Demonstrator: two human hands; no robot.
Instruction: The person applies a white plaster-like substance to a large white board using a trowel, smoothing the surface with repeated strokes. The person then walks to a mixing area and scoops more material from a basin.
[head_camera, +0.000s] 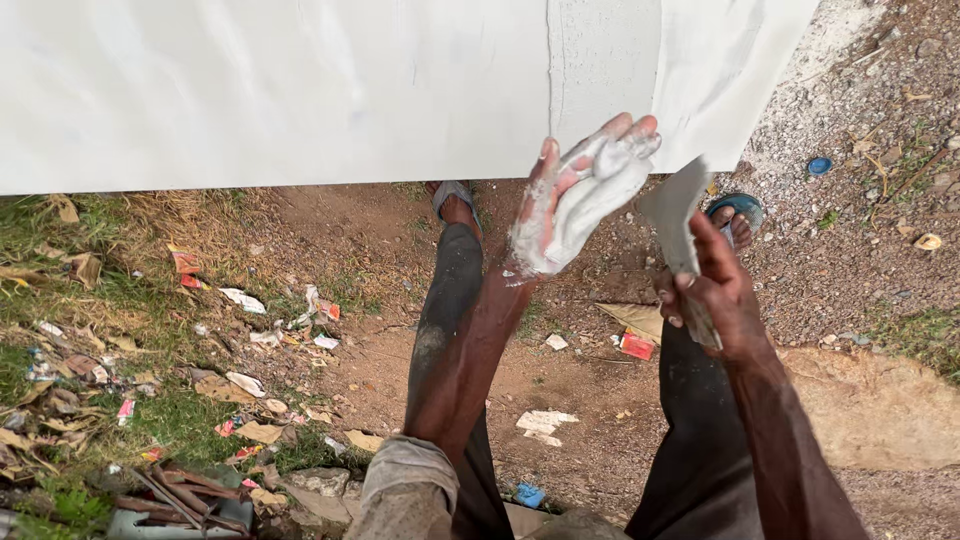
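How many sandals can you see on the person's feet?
2. One grey sandal is on the foot by the wall's base, left of the left hand; one blue sandal sits beyond the right hand, partly hidden.

Two hands, one putty knife, two sandals.

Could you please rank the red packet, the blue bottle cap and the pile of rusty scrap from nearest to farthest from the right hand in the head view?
From the right hand:
1. Red packet, on the dirt just left of it.
2. Blue bottle cap, on gravel, upper right.
3. Pile of rusty scrap, far bottom left.
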